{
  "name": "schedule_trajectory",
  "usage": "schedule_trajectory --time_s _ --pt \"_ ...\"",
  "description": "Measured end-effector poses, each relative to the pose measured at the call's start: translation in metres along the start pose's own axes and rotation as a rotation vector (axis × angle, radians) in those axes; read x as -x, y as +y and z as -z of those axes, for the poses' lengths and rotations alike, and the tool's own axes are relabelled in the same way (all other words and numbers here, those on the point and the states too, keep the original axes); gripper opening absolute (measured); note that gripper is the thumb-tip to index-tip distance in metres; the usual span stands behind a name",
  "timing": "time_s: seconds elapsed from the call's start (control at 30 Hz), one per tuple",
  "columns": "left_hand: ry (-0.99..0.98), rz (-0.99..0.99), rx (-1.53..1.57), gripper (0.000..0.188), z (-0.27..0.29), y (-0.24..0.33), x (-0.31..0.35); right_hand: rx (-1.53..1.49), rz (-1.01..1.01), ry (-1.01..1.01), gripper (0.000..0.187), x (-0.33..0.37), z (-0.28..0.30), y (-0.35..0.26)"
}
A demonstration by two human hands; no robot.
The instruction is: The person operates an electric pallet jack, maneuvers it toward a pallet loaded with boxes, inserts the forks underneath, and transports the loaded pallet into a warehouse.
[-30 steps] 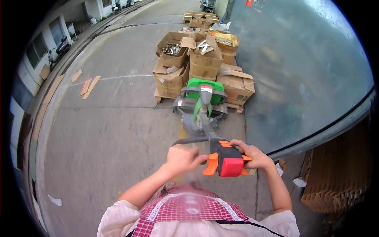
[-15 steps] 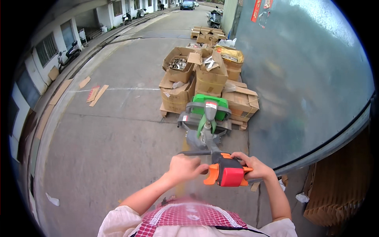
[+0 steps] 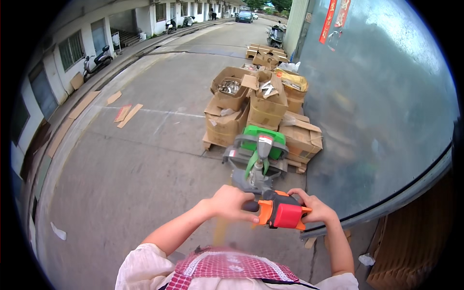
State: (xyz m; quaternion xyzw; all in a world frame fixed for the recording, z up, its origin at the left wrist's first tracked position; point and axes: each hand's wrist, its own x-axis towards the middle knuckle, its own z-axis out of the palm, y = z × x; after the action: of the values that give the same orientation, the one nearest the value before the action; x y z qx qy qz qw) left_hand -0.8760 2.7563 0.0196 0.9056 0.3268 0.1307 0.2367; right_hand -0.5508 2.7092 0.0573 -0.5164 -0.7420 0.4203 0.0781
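Note:
Both my hands are on the control head [image 3: 278, 209] of an electric pallet truck, which has a red end button and orange levers. My left hand [image 3: 229, 202] curls round the dark grip on the left, its thumb reaching toward the left orange lever. At the opposite side my right hand [image 3: 316, 209] closes over the right grip, which is mostly hidden by the fingers. Ahead stands the truck's body with its green cover [image 3: 250, 145]. Just beyond it, worn cardboard boxes [image 3: 267, 108] are stacked on a wooden pallet [image 3: 211, 141]; one open box holds metal parts.
A large grey metal panel [image 3: 367, 111] rises close on the right, with folded cardboard [image 3: 406, 251] below it. Flat cardboard scraps [image 3: 129, 116] lie on the concrete at left. Scooters [image 3: 99, 63] stand along the white building; a blue car [image 3: 244, 17] is far ahead.
My left hand has shifted slightly and now wraps more fully round its grip. The boxes and truck body appear a little farther right and lower in view. My right hand keeps its hold.

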Motion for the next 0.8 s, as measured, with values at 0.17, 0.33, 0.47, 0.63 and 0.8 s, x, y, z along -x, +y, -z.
schedule_trajectory --time_s 0.17,0.33,0.47,0.63,0.8 --pt "-0.126 -0.009 0.056 0.064 -0.014 -0.002 0.006 0.018 0.021 0.015 0.081 0.006 -0.022 0.014" --pt "-0.17 0.18 -0.087 0.054 -0.029 0.002 -0.002 -0.227 0.014 -0.039 0.083 0.009 -0.016 0.032" --pt "-0.129 0.214 -0.14 0.052 0.013 0.008 -0.021 -0.032 0.044 -0.005 0.077 0.013 0.026 0.03" --pt "-0.152 0.219 -0.128 0.052 0.01 0.003 -0.021 0.381 -0.122 0.218 0.037 0.009 0.0 0.033" --pt "-0.185 0.209 -0.08 0.051 0.002 0.001 -0.021 0.455 -0.237 0.283 0.031 0.008 -0.009 0.046"
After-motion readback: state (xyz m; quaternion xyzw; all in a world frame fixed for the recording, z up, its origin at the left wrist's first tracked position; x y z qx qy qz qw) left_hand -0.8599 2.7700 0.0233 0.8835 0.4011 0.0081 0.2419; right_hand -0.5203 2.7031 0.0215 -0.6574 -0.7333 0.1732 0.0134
